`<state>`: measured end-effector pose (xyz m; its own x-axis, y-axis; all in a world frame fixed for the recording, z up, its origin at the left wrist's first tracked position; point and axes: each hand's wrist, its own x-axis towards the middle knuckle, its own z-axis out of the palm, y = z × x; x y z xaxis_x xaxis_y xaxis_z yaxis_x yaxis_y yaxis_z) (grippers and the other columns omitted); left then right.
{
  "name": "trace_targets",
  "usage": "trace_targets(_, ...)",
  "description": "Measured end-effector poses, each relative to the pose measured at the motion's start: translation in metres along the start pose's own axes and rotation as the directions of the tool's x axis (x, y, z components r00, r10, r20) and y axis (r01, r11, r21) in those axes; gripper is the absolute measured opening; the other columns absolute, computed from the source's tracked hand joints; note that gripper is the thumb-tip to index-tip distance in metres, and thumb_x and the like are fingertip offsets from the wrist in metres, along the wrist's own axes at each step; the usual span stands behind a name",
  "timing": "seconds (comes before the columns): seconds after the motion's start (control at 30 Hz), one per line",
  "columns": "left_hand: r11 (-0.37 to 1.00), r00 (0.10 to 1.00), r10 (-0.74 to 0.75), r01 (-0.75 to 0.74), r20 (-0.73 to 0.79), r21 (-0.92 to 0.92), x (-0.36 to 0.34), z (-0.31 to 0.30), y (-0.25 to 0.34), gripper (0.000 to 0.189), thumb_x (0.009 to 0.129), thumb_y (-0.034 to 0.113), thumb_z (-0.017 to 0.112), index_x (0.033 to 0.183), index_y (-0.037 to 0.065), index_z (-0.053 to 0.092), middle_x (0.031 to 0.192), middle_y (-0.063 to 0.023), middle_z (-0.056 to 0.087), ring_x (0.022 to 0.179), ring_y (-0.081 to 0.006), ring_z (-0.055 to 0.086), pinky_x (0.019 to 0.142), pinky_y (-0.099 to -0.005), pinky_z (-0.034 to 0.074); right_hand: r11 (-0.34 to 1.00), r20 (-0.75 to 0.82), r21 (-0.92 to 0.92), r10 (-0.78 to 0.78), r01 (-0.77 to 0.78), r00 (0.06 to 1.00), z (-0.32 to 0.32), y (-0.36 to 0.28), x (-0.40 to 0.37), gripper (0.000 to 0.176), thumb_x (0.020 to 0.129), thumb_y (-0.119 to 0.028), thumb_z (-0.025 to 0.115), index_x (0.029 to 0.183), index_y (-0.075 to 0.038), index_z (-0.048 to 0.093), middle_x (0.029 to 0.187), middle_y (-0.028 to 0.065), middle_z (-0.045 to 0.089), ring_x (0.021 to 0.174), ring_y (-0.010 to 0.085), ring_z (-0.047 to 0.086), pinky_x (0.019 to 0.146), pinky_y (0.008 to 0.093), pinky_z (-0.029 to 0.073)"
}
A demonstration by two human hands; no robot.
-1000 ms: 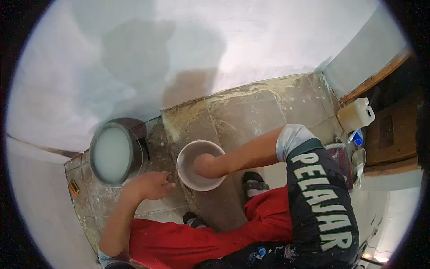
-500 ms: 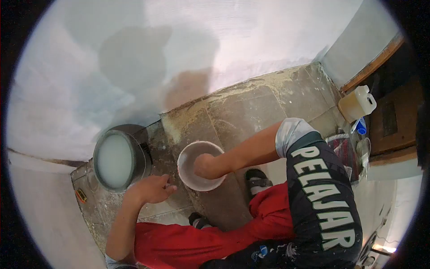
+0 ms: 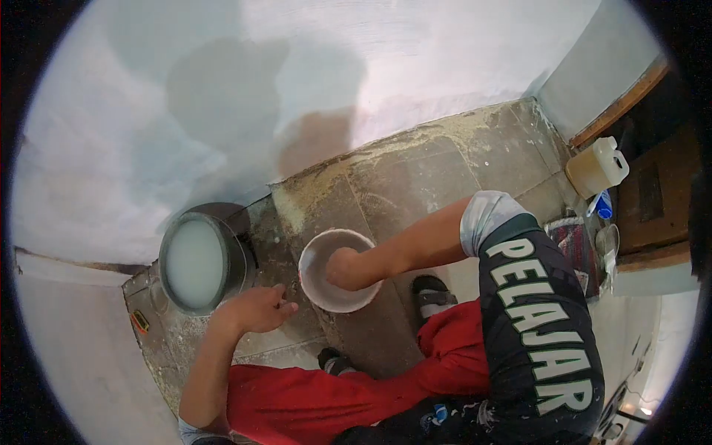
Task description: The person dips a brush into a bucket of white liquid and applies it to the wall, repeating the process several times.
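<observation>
While the left hand [image 3: 259, 310] is being held half-open near the white bucket [image 3: 314, 273], the right hand [image 3: 345, 269] is being held inside, its grip impossible to tell.

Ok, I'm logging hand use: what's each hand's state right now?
Left hand: half-open, loosely curled, nothing visible in it.
Right hand: inside the white-rimmed bucket; grip hidden, so open or closed cannot be told.

Tiled floor [image 3: 415, 174] — grey-brown, pale-stained.
The floor is carrying one dark bucket [image 3: 236, 261], standing at left; one white bucket [image 3: 314, 265], standing to its right; one yellowish jug [image 3: 586, 174], sitting at far right; one small yellow-and-red item [image 3: 139, 322], lying at far left — and two dark-shod feet [image 3: 432, 295], resting near the white bucket.
</observation>
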<state>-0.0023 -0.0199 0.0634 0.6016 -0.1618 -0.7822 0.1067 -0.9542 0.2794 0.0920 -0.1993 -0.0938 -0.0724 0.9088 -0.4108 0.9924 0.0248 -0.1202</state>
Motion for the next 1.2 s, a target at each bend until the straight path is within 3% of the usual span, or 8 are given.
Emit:
trace_targets(0.17,0.998,0.998,-0.067,0.066,-0.021,-0.018,-0.021,-0.012,-0.006,0.046,0.095,0.042,0.048,0.108,-0.002,0.057,0.103,-0.0200,0.066,0.100,-0.0334,0.062,0.086,-0.0420,0.046,1.000,0.000,0.003,-0.031,0.031,1.000,-0.004,0.002,-0.005,0.014,0.072,-0.009,0.064,0.081,-0.007,0.074,0.085,0.0133,0.071,0.079,0.0305,0.070,0.060,0.0425,0.056)
trace_targets(0.23,0.895,0.979,-0.010,-0.082,-0.203,-0.439,-0.043,-0.013,-0.043,0.051,0.095,0.043,0.048,0.105,-0.006,0.057,0.095,-0.0161,0.067,0.096,-0.0279,0.063,0.082,-0.0375,0.049,1.000,-0.003,-0.002,-0.020,0.020,1.000,-0.004,0.000,-0.004,0.014,0.072,-0.009,0.063,0.081,-0.006,0.074,0.085,0.0134,0.071,0.079,0.0306,0.070,0.060,0.0424,0.056)
trace_targets(0.3,0.804,0.908,-0.276,0.040,-0.314,-0.594,-0.073,0.007,-0.071,0.037,0.093,0.031,0.050,0.107,-0.001,0.063,0.095,-0.0125,0.067,0.090,-0.0181,0.062,0.080,-0.0319,0.047,1.000,-0.007,0.008,0.001,-0.001,1.000,-0.006,0.002,-0.003,0.014,0.072,-0.010,0.063,0.080,-0.006,0.074,0.084,0.0135,0.071,0.079,0.0307,0.070,0.060,0.0423,0.056)
trace_targets(0.33,0.807,0.913,-0.272,0.044,-0.304,-0.589,-0.078,0.048,-0.072,0.037,0.093,0.031,0.050,0.107,-0.001,0.063,0.095,-0.0125,0.067,0.090,-0.0181,0.062,0.080,-0.0319,0.047,1.000,0.064,0.016,0.008,-0.009,0.998,-0.010,0.000,-0.002,0.017,0.073,-0.010,0.066,0.086,-0.007,0.075,0.092,0.0138,0.071,0.085,0.0312,0.069,0.063,0.0435,0.056)
trace_targets(0.4,0.584,0.691,-0.718,0.664,0.085,-0.466,-0.078,0.127,-0.074,0.031,0.090,0.026,0.052,0.108,0.005,0.067,0.103,-0.0098,0.067,0.100,-0.0180,0.060,0.088,-0.0341,0.046,0.999,0.136,0.030,0.017,-0.022,0.991,-0.007,0.004,-0.001,0.021,0.073,-0.010,0.068,0.092,-0.008,0.076,0.100,0.0142,0.071,0.090,0.0316,0.069,0.066,0.0446,0.057)
trace_targets(0.43,0.556,0.656,-0.745,0.711,0.121,-0.429,-0.070,0.168,-0.068,0.031,0.090,0.026,0.052,0.108,0.005,0.066,0.103,-0.0099,0.067,0.100,-0.0182,0.060,0.089,-0.0342,0.046,0.997,0.058,0.077,0.007,-0.011,0.998,-0.002,0.008,-0.003,0.017,0.073,-0.010,0.067,0.087,-0.007,0.075,0.093,0.0139,0.071,0.084,0.0311,0.069,0.064,0.0432,0.056)
trace_targets(0.6,0.578,0.691,-0.721,0.638,0.047,-0.509,-0.045,0.250,-0.041,0.032,0.090,0.027,0.052,0.110,0.005,0.065,0.106,-0.0101,0.066,0.102,-0.0191,0.059,0.090,-0.0346,0.045,0.998,0.069,0.058,0.023,-0.027,0.997,-0.012,0.005,-0.012,0.014,0.071,-0.009,0.068,0.083,-0.006,0.074,0.086,0.0137,0.071,0.079,0.0299,0.070,0.061,0.0414,0.056)
trace_targets(1.2,0.573,0.692,-0.722,0.606,0.009,-0.551,-0.046,0.268,-0.041,0.038,0.091,0.029,0.051,0.118,0.004,0.061,0.115,-0.0111,0.062,0.110,-0.0224,0.055,0.097,-0.0358,0.040,0.996,0.059,0.081,-0.039,0.035,0.997,-0.026,0.009,-0.006,0.013,0.071,-0.009,0.066,0.081,-0.004,0.073,0.084,0.0160,0.071,0.079,0.0301,0.070,0.061,0.0413,0.055)
